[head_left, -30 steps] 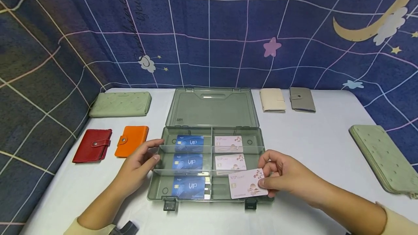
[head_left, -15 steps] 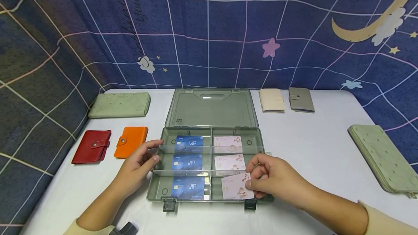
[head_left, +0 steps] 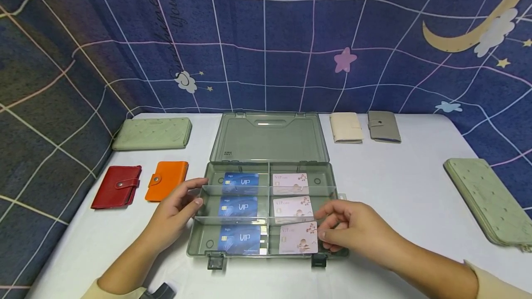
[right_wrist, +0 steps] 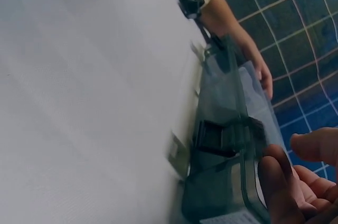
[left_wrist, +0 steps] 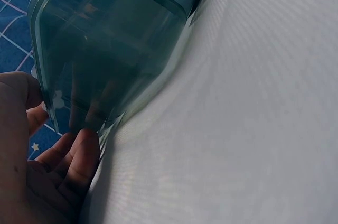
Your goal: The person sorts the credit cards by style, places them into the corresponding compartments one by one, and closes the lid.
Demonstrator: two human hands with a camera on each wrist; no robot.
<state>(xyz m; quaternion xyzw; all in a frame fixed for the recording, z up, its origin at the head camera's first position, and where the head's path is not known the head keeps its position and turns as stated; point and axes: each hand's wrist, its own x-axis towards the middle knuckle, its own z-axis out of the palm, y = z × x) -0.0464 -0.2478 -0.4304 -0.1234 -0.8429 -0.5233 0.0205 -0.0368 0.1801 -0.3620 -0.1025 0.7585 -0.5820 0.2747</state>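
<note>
A clear grey-green compartment box (head_left: 341, 246) stands with its lid (head_left: 270, 140) folded back. My left hand (head_left: 176, 211) holds its left wall, thumb and index finger at the rim; in the left wrist view other fingers (left_wrist: 84, 158) press the wall from outside. A pink VIP card (head_left: 298, 239) lies in the front right compartment. My right hand (head_left: 353, 225) is over that compartment, fingertips just right of the card, thumb and finger parted in the right wrist view. Other pink cards (head_left: 293, 207) fill the two right compartments behind; blue VIP cards (head_left: 240, 239) lie in the left ones.
Left of the box are a red wallet (head_left: 116, 187), an orange card holder (head_left: 167, 181) and a green wallet (head_left: 152, 134). Cream (head_left: 346, 128) and grey card holders (head_left: 384, 127) lie at the back right. Another green wallet (head_left: 488, 202) is far right. A patterned curtain (head_left: 266, 40) hangs behind.
My right hand has carried the pink card leftward and down into the front right compartment and let it go, fingers now at its right edge. My left hand has stayed on the box.
</note>
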